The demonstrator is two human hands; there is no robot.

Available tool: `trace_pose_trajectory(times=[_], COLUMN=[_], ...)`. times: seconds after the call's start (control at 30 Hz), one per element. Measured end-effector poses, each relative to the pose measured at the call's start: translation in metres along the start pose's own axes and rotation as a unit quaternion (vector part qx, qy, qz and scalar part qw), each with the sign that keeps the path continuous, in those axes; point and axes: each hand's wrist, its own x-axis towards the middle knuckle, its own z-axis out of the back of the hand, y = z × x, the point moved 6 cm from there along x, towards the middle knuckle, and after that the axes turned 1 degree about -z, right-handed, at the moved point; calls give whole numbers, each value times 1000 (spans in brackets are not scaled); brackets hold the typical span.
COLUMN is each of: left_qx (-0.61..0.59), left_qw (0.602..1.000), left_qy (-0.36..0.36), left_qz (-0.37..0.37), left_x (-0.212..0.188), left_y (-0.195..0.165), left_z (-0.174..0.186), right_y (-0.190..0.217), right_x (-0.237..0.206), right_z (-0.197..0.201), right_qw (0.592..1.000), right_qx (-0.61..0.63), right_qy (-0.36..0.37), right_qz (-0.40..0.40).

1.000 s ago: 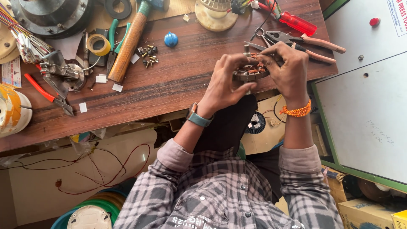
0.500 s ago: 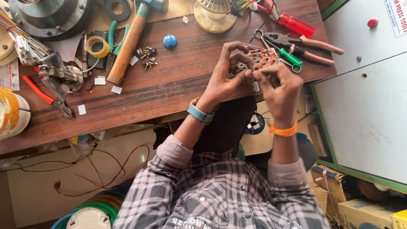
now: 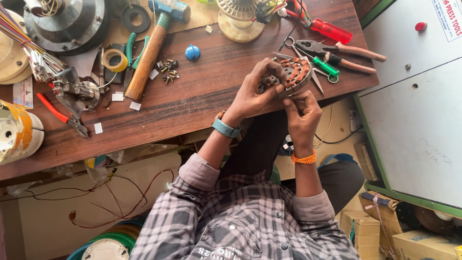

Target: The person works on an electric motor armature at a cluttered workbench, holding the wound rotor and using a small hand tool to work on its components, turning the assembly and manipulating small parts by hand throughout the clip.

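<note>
Cluttered wooden desk (image 3: pixel 202 96), and right at its near edge the left hand (image 3: pixel 252 94) has its fingers clamped round a copper-wound motor stator (image 3: pixel 293 72), tilted up on edge, while the right hand (image 3: pixel 302 113) pinches shut just below its rim, so it's the closer one.

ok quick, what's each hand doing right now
Left hand: closed around the copper-wound stator, holding it over the table edge.
Right hand: fingers pinched at the stator's lower rim; what it pinches cannot be told.
</note>
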Motion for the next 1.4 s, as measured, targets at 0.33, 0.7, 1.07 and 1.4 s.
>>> trace_pose_trajectory(times=[0.33, 0.7, 1.07, 1.4], left_qx=[401, 464, 431, 412], left_qw=[898, 870, 886, 897], left_qy=[-125, -109, -75, -57], left_qz=[-134, -125, -154, -153], left_x=[-18, -11, -13, -12], left_y=[-29, -22, -25, -18], left_z=[-33, -41, -14, -3], right_y=[-17, -19, 39, 63], right_x=[5, 14, 47, 63], right_z=[19, 66, 59, 33], right_qw=[997, 994, 975, 969], right_qx=[45, -110, -162, -143], right_qy=[-26, -5, 38, 108], right_qz=[-49, 9, 146, 168])
